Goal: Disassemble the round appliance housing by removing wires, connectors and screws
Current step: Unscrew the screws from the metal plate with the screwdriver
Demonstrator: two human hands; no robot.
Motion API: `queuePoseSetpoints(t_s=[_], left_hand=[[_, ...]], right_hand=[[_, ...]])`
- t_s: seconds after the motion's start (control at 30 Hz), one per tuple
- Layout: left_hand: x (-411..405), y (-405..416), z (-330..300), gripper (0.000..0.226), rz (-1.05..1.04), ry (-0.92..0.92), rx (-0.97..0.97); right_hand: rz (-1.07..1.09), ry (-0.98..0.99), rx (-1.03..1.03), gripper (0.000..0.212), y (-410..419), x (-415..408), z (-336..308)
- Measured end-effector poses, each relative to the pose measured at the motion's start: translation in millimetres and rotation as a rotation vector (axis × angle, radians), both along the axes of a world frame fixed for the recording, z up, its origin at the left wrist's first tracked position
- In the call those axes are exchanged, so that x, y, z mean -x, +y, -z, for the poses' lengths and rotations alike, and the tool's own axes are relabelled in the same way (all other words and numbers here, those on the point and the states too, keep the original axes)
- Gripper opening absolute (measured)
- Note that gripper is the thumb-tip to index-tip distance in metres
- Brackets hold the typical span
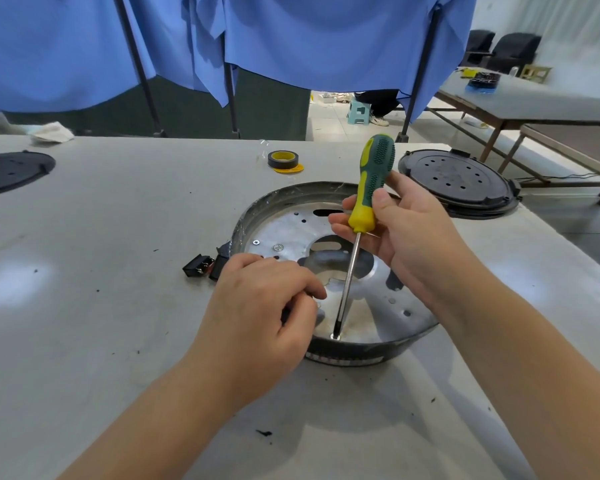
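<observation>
A: Where is the housing (284,223)?

B: On the grey table (118,209), right of centre, open side up, under both hands. Its metal plate shows two screws (278,248) near the left rim.

A: And the right hand (406,233)?

B: Above the housing's far half, fingers and thumb curled round the yellow neck of a screwdriver (368,199). The shaft slants down to the near rim, where the tip sits on a screw head.

A: The left hand (267,306)?

B: On the housing's near left edge, just beside the tip, fingers curled. Whether it pinches anything I cannot tell.

A: Any writing?

B: A pale label strip on the housing's near outer wall, too blurred to read. No brand legible on the screwdriver.

A: What else?

B: A black connector (201,266) touching the housing's left side, a tape roll (283,160) beyond, a black lid (458,181) to the right.
</observation>
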State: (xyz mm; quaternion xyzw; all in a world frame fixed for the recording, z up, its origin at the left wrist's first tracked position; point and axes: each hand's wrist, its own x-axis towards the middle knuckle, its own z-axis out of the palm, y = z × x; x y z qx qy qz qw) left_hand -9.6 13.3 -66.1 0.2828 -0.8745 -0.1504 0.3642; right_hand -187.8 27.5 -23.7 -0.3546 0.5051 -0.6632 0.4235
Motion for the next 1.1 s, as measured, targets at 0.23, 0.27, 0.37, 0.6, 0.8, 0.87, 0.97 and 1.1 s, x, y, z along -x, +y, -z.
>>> queuePoseSetpoints(t_s=[0.23, 0.27, 0.37, 0.6, 0.8, 0.87, 0.97, 1.1], left_hand=[[0, -1, 0, 0.033, 0.002, -0.004, 0.0], [0, -1, 0, 0.033, 0.003, -0.009, 0.0], [-1, -1, 0, 0.034, 0.0, -0.017, 0.002], [0, -1, -1, 0.033, -0.008, -0.02, 0.002], [-1, -1, -2, 0.033, -0.008, -0.013, -0.006], [-1, -1, -1, 0.032, -0.007, -0.013, -0.01], [-1, -1, -1, 0.032, -0.014, -0.018, -0.014], [-1, 0, -3, 0.032, -0.011, -0.026, -0.014]], right_hand=[[-0.049, 0.096, 0.077, 0.042, 4, 0, 0], [-0.065, 0.103, 0.095, 0.043, 5, 0, 0], [-0.113, 0.104, 0.132, 0.043, 8, 0, -1], [-0.42, -0.15, 0.188, 0.042, 10, 10, -3], [-0.7, -0.287, 0.255, 0.046, 13, 18, -3], [-0.78, -0.302, 0.264, 0.048, 14, 18, -3], [-0.886, -0.346, 0.274, 0.053, 14, 17, -4], [-0.946, -0.395, 0.255, 0.051, 15, 15, -6]])
